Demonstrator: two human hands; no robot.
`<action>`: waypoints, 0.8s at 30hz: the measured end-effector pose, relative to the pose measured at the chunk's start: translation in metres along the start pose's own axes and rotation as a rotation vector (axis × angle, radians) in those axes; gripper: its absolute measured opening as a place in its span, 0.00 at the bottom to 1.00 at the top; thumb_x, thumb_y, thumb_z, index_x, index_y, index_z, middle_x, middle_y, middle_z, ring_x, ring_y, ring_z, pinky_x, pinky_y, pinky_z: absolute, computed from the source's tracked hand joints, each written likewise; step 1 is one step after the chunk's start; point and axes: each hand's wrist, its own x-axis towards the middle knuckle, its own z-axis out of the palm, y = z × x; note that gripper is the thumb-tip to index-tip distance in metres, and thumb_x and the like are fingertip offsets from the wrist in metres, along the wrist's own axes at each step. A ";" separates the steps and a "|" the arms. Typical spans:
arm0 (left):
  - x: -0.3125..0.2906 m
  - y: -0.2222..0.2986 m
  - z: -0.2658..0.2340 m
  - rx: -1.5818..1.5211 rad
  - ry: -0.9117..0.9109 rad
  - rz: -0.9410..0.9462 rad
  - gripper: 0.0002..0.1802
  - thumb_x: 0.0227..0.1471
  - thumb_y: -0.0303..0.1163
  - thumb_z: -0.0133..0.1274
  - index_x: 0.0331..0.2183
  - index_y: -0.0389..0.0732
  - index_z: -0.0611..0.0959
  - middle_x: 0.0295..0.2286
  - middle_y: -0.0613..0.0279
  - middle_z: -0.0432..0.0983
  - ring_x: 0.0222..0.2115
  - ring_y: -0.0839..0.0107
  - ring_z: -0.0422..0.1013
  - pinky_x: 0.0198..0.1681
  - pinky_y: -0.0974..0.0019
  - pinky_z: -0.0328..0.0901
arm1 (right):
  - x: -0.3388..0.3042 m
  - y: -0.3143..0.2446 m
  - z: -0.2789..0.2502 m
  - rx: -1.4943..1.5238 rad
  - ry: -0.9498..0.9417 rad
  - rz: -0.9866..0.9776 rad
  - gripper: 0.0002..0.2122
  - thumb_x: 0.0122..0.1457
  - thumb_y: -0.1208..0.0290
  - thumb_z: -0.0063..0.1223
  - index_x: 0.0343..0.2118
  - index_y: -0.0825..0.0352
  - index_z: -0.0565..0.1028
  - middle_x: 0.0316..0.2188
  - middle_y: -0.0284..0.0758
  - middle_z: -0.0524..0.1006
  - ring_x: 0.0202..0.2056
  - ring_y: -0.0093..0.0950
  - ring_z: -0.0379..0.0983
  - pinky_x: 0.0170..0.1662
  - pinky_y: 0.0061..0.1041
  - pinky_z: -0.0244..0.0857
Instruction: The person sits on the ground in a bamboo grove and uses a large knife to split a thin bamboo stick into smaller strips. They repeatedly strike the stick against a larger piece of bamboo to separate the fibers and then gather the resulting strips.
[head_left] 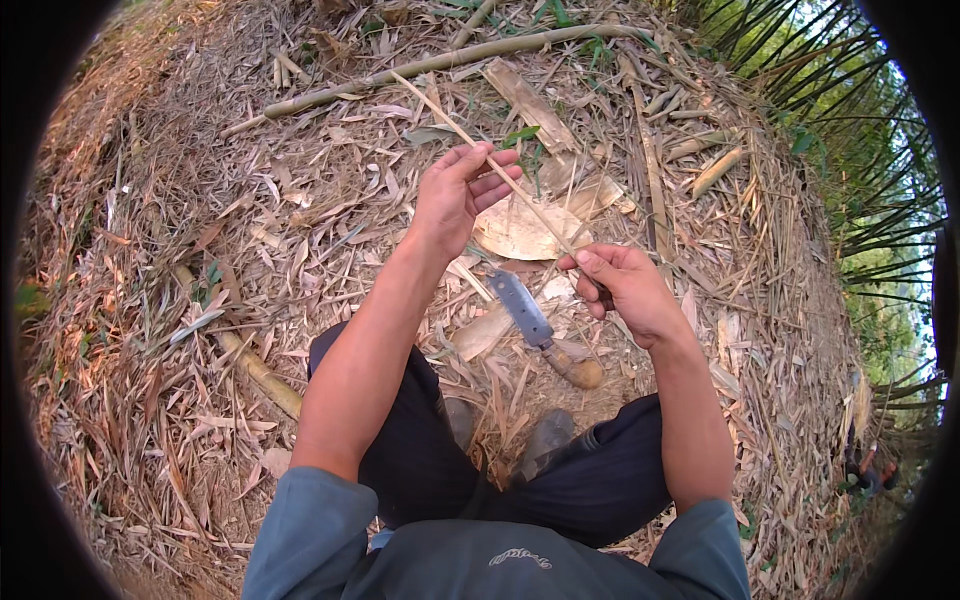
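A thin, pale stick (432, 108), like a bamboo strip, slants from the far left down toward the near right. My left hand (458, 195) pinches it near its middle between thumb and forefinger, the other fingers loosely curled. At its near end my right hand (625, 288) is closed round it, thumb on top. Beneath the stick, a flat pale piece of wood (518, 232) lies on the ground. Between my knees rests a broad-bladed knife (522, 308) with holes in the blade and a wooden handle, touched by neither hand.
Dry leaves and shavings cover the ground. A long bamboo pole (440, 63) crosses the far side, near a rough plank (528, 103). Another pole (258, 372) lies left of my knee. My boots (546, 438) flank the knife handle. Bamboo stems (860, 150) and a person (868, 470) are at right.
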 end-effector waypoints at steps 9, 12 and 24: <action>-0.009 -0.003 0.008 0.013 -0.101 0.016 0.13 0.63 0.32 0.46 0.46 0.36 0.74 0.46 0.44 0.77 0.43 0.58 0.78 0.45 0.63 0.75 | -0.015 -0.004 0.000 -0.207 0.127 -0.088 0.11 0.68 0.66 0.48 0.40 0.69 0.78 0.18 0.23 0.70 0.18 0.13 0.62 0.22 0.14 0.58; -0.015 -0.004 0.009 0.034 -0.136 0.010 0.13 0.63 0.33 0.47 0.45 0.36 0.75 0.45 0.44 0.77 0.43 0.57 0.78 0.45 0.62 0.75 | -0.017 -0.003 0.005 -0.215 0.143 -0.086 0.12 0.67 0.66 0.49 0.38 0.71 0.78 0.18 0.24 0.69 0.18 0.13 0.62 0.23 0.16 0.57; 0.006 0.031 0.007 0.232 0.032 0.260 0.24 0.64 0.40 0.43 0.55 0.33 0.70 0.50 0.50 0.75 0.48 0.59 0.74 0.52 0.60 0.66 | -0.024 -0.006 -0.043 -0.747 0.352 -0.332 0.14 0.59 0.64 0.51 0.31 0.73 0.76 0.20 0.44 0.75 0.24 0.41 0.73 0.32 0.36 0.66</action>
